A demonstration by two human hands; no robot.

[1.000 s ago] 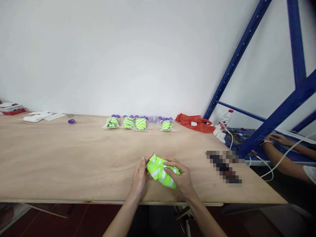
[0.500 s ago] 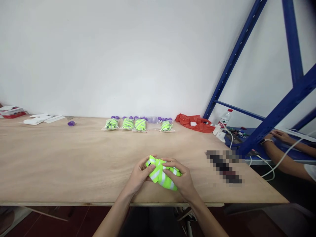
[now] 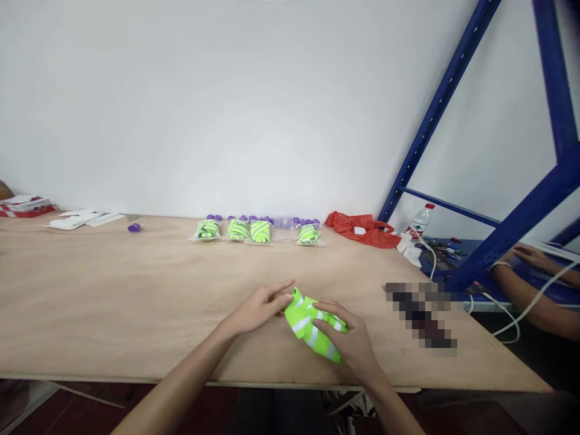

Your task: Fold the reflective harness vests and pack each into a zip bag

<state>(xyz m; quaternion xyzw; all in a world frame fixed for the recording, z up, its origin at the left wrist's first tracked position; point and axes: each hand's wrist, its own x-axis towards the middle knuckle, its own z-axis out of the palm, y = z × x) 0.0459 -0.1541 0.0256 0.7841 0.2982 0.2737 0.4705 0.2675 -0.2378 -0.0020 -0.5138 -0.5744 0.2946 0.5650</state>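
A folded bundle of neon yellow-green fabric with silvery reflective stripes point(image 3: 312, 326) is just above the front part of the wooden table. My right hand point(image 3: 351, 338) grips it from the right, thumb and fingers spread over its top. At the bundle's left end, my left hand point(image 3: 263, 308) has its index finger stretched out and its thumb tip at the fabric's edge. The left hand is open, its other fingers partly hidden. Clear bags holding similar striped bundles point(image 3: 260, 232) stand in a row along the wall.
Purple ring-like pieces point(image 3: 214, 217) lie behind the bags, with another purple piece point(image 3: 135, 228) farther left. A red plastic bag point(image 3: 362, 229), a bottle point(image 3: 419, 220) and a blue metal frame point(image 3: 512, 235) are to the right. A co-worker's arm point(image 3: 525, 296) shows beyond the frame.
The bundle and my right hand have shifted right and slightly toward me. My left hand has loosened from the bundle's left end, its fingers straighter. The view has shifted slightly.
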